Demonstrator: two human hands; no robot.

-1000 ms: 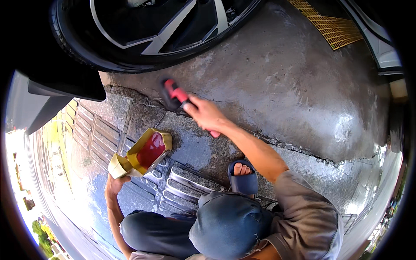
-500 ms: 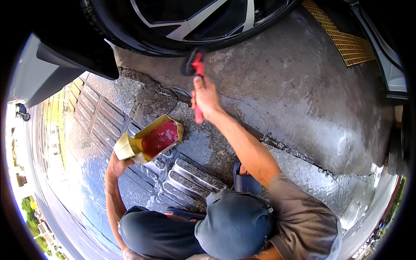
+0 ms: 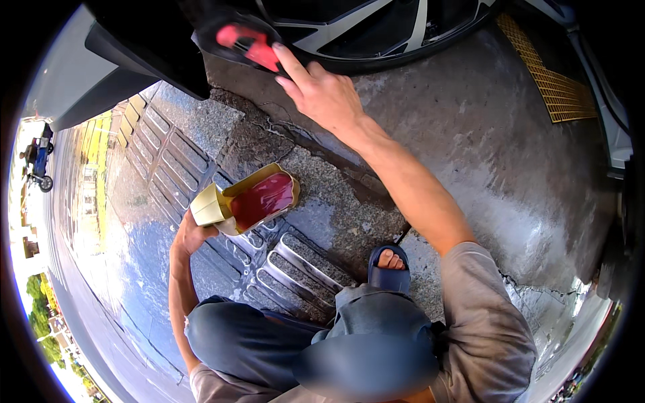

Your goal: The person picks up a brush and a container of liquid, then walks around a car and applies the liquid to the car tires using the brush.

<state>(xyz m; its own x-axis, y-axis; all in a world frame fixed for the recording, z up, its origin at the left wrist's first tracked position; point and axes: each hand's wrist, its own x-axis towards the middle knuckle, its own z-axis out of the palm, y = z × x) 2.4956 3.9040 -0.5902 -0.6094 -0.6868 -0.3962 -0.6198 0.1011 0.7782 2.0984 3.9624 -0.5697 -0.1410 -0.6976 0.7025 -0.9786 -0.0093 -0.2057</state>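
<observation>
My right hand is closed around a red-handled brush, its index finger stretched along the handle. The dark brush head is blurred against the black tyre of a car wheel; whether it touches cannot be told for sure. Down to the left, my left hand grips a cut-open yellowish plastic container by its narrower end. Red liquid lies inside the container, which is held low over the wet ground. Most of the left fingers are hidden behind it.
Above the tyre are the wheel's silver spokes, and dark bodywork overhangs on the left. A yellow grate is set at the upper right. Metal drain grating and cracked wet concrete lie below. My sandalled foot stands near the middle.
My right hand has swung up and leftward, bringing the brush from below the tyre up to its left side. The left hand still holds the container in nearly the same place.
</observation>
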